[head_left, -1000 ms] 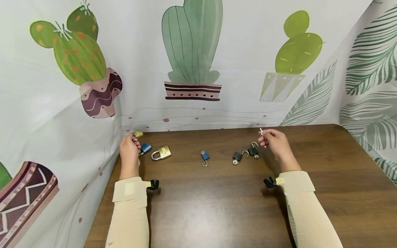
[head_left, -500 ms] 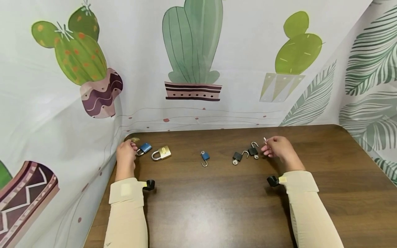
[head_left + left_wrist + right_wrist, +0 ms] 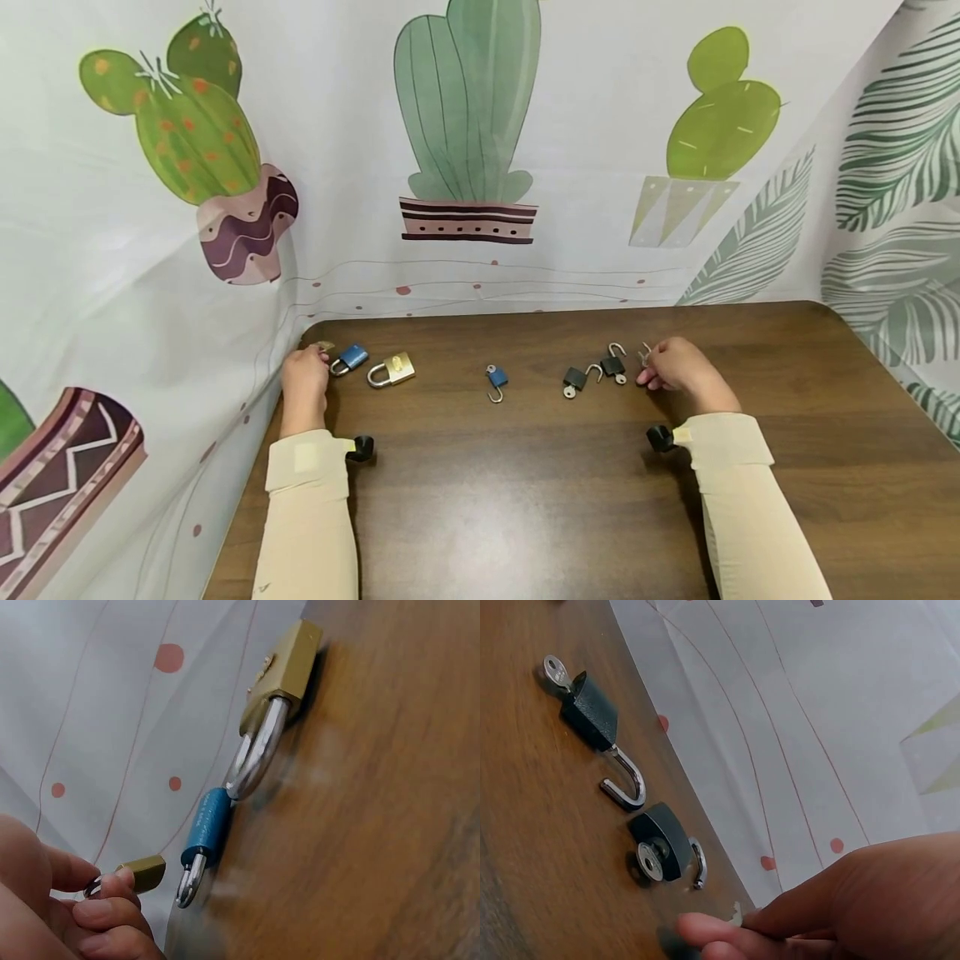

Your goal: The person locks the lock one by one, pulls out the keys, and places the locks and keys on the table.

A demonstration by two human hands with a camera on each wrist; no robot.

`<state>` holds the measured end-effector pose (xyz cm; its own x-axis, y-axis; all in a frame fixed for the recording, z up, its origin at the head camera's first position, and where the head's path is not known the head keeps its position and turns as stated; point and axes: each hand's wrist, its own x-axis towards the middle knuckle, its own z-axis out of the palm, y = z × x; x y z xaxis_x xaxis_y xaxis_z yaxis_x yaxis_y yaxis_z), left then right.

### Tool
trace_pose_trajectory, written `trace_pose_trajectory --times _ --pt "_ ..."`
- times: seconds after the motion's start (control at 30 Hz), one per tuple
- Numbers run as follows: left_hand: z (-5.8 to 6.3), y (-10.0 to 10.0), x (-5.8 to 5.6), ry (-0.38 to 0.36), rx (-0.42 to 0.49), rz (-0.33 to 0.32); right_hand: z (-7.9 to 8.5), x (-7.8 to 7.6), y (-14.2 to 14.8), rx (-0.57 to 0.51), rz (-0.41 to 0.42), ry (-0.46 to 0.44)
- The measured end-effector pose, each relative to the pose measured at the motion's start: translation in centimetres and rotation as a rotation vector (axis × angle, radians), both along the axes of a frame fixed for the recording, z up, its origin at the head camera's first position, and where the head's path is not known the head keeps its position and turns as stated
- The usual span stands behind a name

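At the table's far left corner my left hand [image 3: 303, 382] pinches a small brass padlock [image 3: 146, 873] by its shackle, close to the cloth. Just right of it lies a closed blue padlock [image 3: 354, 357], then a bigger closed brass padlock [image 3: 399, 367]. My right hand [image 3: 681, 365] pinches a small silvery key [image 3: 736, 913] low by the tabletop; the fingers cover most of it. Left of that hand sit two black padlocks, one nearer the hand [image 3: 662, 832] and one farther off [image 3: 591, 712], both with shackles open and keys in them.
Near the middle, a small blue padlock [image 3: 497, 377] lies with its shackle open and a key in it. The brown wooden table [image 3: 495, 500] meets a white cactus-print cloth [image 3: 337, 167] along its back and left edges.
My left hand has lowered and shifted slightly left with the small brass padlock. My right hand has moved right and down toward the tabletop with the key. The other padlocks stay put.
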<state>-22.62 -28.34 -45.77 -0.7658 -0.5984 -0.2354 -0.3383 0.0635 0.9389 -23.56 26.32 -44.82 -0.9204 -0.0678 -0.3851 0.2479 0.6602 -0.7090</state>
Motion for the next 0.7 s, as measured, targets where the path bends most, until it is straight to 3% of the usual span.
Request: trace_pose_trajectory --times 0.33,0.7 --pt "-0.5 0.0 0.2 -0.083 -0.092 -0.039 0.3 0.4 0.3 -0.002 0.05 -0.083" --pt "-1.1 -0.8 0.3 -0.114 -0.211 -0.13 0.6 0.8 0.5 0.016 0.122 -0.15"
